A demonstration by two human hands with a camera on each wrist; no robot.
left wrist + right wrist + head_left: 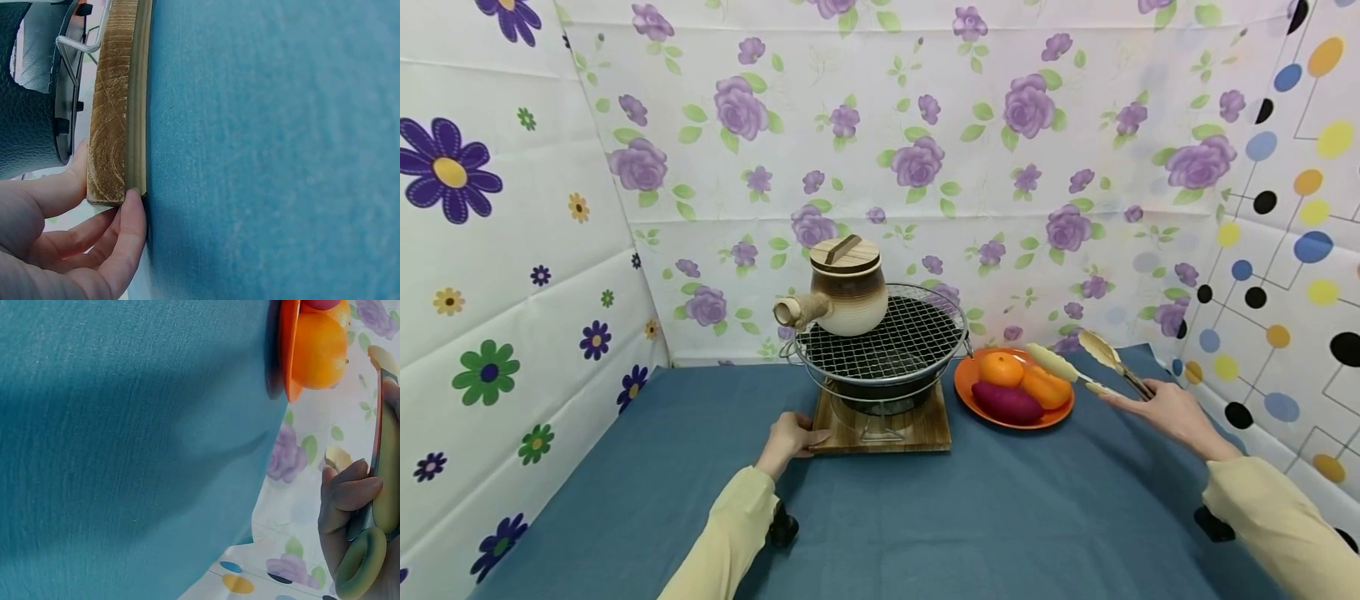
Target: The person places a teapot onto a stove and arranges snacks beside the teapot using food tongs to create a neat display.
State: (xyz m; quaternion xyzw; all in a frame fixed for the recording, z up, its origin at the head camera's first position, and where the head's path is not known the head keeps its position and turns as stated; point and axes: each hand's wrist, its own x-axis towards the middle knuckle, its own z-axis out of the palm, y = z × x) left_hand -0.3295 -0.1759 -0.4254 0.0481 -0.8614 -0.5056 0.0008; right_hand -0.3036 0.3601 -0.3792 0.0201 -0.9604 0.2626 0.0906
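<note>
Bright, even light fills the head view, casting a soft shadow on the blue cloth (880, 517) below the right hand (1180, 417). In the left wrist view, the cloth beside the left hand (788, 439) blurs. The right wrist view looks dimmer, a broad, soft-edged shadow crossing the cloth beside the right hand.

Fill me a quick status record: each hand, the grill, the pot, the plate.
left hand: grips the near left corner of the wooden board
right hand: holds tongs, tips apart
grill: stands on the board
pot: on the grill's left part, lid on, handle pointing left
plate: right of the grill, holding orange and purple produce
</note>
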